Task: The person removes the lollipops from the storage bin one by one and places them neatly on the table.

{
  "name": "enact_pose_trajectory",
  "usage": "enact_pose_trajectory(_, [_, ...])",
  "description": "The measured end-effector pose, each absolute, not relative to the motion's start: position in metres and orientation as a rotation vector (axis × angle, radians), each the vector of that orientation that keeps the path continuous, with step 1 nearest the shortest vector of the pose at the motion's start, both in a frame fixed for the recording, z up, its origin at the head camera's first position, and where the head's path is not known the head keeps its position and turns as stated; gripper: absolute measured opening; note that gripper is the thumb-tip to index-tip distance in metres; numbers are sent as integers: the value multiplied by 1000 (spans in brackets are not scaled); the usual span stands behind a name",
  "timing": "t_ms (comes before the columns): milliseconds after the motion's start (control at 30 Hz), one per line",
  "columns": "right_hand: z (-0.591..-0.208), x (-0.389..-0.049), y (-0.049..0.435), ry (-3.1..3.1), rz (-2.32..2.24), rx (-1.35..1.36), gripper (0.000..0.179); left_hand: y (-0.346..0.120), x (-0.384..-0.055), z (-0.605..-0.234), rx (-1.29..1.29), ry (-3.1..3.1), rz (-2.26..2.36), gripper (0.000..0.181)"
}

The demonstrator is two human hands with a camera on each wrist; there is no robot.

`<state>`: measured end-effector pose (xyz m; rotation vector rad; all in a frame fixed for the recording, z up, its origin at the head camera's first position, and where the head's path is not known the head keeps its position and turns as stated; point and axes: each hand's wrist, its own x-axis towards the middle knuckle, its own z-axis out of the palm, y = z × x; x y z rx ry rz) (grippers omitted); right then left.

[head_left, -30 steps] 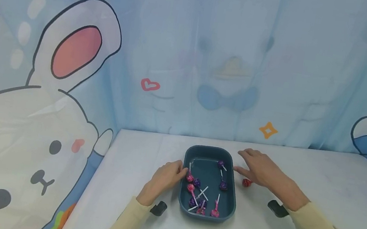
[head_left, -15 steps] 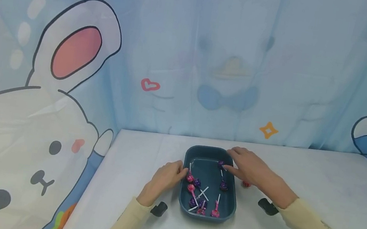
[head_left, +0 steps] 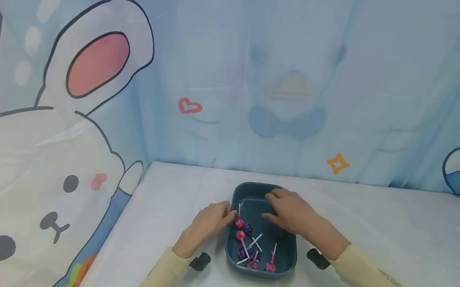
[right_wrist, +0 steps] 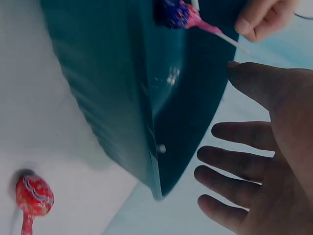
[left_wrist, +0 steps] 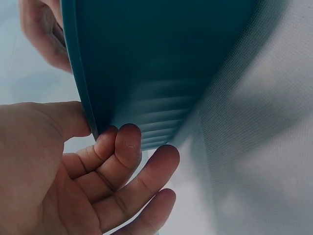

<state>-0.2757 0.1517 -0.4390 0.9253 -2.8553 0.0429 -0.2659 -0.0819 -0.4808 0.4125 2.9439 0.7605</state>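
Observation:
A dark teal plastic bin stands on the white table, with several wrapped lollipops inside. Pink ones and purple ones gather at its left and near end. My left hand holds the bin's left rim. In the left wrist view the thumb lies at the rim and curled fingers meet the outer wall. Over the bin's right side reaches my right hand, fingers spread and holding nothing. It hides the lollipops below it; the right wrist view shows a purple-and-pink lollipop in the bin.
On the table outside the bin lies a red-wrapped lollipop, hidden behind the right arm in the head view. A blue cartoon curtain hangs along the table's back edge. A dark wrist camera sits under the right wrist.
My right hand has moved left from beside the bin, across its right rim, to over its inside. The left hand has stayed at the left rim.

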Motion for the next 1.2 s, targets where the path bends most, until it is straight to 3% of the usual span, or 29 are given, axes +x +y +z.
enact_pose_trajectory(700, [-454, -270, 111, -2904, -155, 1141, 47, -83, -266, -480, 433, 2926, 775, 27])
enact_pose_trajectory(1200, [-458, -272, 100, -2970, -218, 1223, 32, -82, -267, -479, 439, 2931, 773, 28])
